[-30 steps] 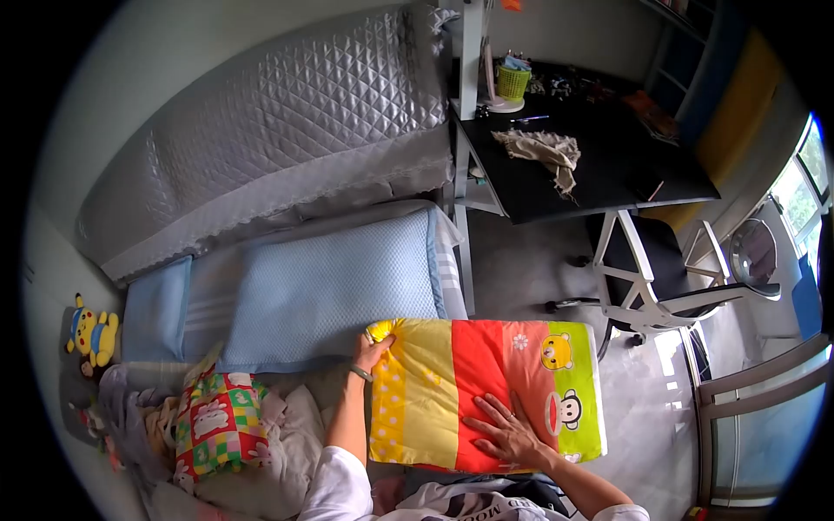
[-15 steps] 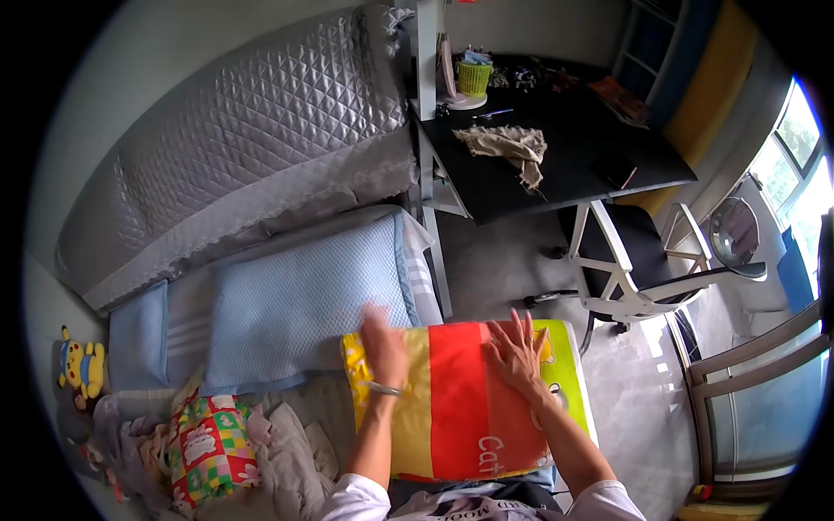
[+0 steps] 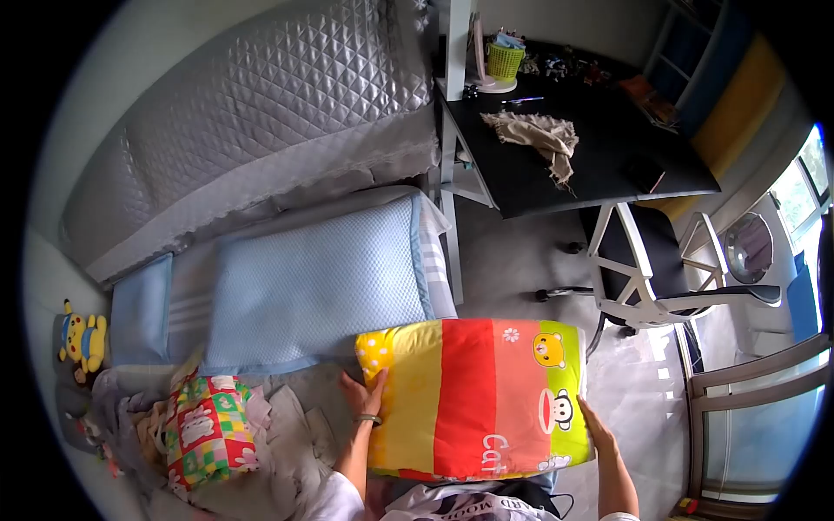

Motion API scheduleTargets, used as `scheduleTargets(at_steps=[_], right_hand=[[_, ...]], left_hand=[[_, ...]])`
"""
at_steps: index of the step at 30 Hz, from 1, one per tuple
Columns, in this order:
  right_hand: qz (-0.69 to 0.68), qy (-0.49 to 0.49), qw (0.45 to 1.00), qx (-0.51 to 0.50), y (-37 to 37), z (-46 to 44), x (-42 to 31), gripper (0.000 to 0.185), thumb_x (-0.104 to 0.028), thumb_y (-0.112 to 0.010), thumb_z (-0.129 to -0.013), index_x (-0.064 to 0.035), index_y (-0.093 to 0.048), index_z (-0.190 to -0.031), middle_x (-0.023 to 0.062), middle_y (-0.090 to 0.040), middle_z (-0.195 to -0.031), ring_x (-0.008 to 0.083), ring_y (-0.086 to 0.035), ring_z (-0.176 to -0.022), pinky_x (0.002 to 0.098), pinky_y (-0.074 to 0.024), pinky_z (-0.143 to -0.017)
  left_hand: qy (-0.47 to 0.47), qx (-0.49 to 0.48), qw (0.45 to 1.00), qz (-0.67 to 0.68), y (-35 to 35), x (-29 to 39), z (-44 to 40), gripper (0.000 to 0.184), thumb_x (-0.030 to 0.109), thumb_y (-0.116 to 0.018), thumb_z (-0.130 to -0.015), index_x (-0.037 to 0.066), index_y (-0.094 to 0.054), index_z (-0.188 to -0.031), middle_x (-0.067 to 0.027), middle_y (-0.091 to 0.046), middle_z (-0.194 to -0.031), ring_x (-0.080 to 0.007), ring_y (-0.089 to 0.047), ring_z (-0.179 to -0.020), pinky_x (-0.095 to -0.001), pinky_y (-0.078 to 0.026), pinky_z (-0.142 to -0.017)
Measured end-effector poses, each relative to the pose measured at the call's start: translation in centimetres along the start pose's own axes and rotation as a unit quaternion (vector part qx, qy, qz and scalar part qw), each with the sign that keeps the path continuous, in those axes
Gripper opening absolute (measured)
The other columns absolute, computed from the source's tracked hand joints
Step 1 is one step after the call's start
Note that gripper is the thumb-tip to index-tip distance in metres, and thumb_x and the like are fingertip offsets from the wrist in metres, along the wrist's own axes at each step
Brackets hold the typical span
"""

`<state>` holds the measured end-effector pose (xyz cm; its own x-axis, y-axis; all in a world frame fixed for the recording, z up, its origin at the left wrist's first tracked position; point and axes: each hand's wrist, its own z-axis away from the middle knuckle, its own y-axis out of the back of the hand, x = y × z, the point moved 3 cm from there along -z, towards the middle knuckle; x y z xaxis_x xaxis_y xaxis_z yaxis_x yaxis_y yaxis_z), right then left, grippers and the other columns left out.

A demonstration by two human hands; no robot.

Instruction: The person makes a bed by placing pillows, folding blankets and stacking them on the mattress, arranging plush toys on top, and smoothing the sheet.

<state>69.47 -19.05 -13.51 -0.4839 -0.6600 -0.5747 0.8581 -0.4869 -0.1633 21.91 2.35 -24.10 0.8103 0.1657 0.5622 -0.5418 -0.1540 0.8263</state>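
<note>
A plump pillow (image 3: 469,399) with yellow, red, orange and green bands and cartoon animal faces lies in front of my body. My left hand (image 3: 363,396) grips its left edge, with the thumb on the yellow band and the other fingers partly hidden. On the opposite side my right hand (image 3: 599,427) holds the green edge, its fingers mostly out of sight behind the pillow. Just beyond is a blue textured mat (image 3: 313,286) spread on the bed.
A smaller blue mat (image 3: 142,313), a yellow plush toy (image 3: 84,339) and a patterned cushion (image 3: 210,427) on crumpled cloth are at left. A black desk (image 3: 599,156) bears a beige cloth (image 3: 536,139). A white-armed chair (image 3: 643,260) stands on the right.
Both hands have gone from lying on top of the pillow to its left and right edges. The pillow looks plumper and slightly lifted, and the view has shifted a little.
</note>
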Motion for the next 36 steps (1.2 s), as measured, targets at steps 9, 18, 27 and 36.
scheduleTargets(at_steps=[9, 18, 27, 36], right_hand=[[0.056, -0.024, 0.998, 0.008, -0.3, 1.2, -2.4, 0.042, -0.023, -0.068, -0.083, -0.0008, -0.059, -0.117, 0.0119, -0.07, -0.095, 0.0213, -0.069, -0.074, 0.0315, -0.0559, -0.072], [0.096, 0.158, 0.979, 0.085, 5.2, -2.2, -2.0, 0.044, -0.008, -0.069, -0.073, 0.0002, -0.058, -0.114, 0.0123, -0.067, -0.096, 0.0195, -0.066, -0.079, 0.03, -0.0533, -0.072], [-0.041, -0.015, 0.995, -0.09, 4.9, 2.6, 2.5, 0.055, -0.015, -0.066, -0.085, 0.0034, -0.042, -0.132, 0.0141, -0.06, -0.121, 0.0283, -0.061, -0.107, 0.0398, -0.0485, -0.095], [-0.216, 0.159, 0.963, -0.015, 5.0, 0.1, 4.4, 0.042, -0.008, -0.061, -0.083, 0.0044, -0.052, -0.122, 0.0162, -0.063, -0.116, 0.0255, -0.062, -0.104, 0.0359, -0.047, -0.095]], left_hand=[[0.222, -0.454, 0.816, 0.281, 6.4, 3.2, 0.5, 0.062, 0.047, -0.081, -0.067, 0.003, -0.066, -0.108, -0.0067, -0.069, -0.096, -0.0165, -0.065, -0.083, -0.0315, -0.051, -0.074], [-0.021, -0.365, 0.843, 0.394, 9.2, 5.9, -2.3, 0.035, 0.015, -0.08, -0.075, 0.003, -0.067, -0.105, -0.004, -0.068, -0.099, -0.0141, -0.064, -0.086, -0.0293, -0.051, -0.075], [0.172, -0.524, 0.746, 0.374, 6.8, 0.3, 8.8, 0.046, 0.016, -0.082, -0.073, 0.002, -0.064, -0.112, -0.0075, -0.067, -0.108, -0.0181, -0.064, -0.096, -0.0318, -0.05, -0.087], [0.235, -0.446, 0.769, 0.393, 11.2, 2.5, 8.8, 0.038, 0.001, -0.079, -0.068, 0.001, -0.066, -0.103, -0.008, -0.069, -0.097, -0.0169, -0.065, -0.085, -0.0297, -0.051, -0.075]])
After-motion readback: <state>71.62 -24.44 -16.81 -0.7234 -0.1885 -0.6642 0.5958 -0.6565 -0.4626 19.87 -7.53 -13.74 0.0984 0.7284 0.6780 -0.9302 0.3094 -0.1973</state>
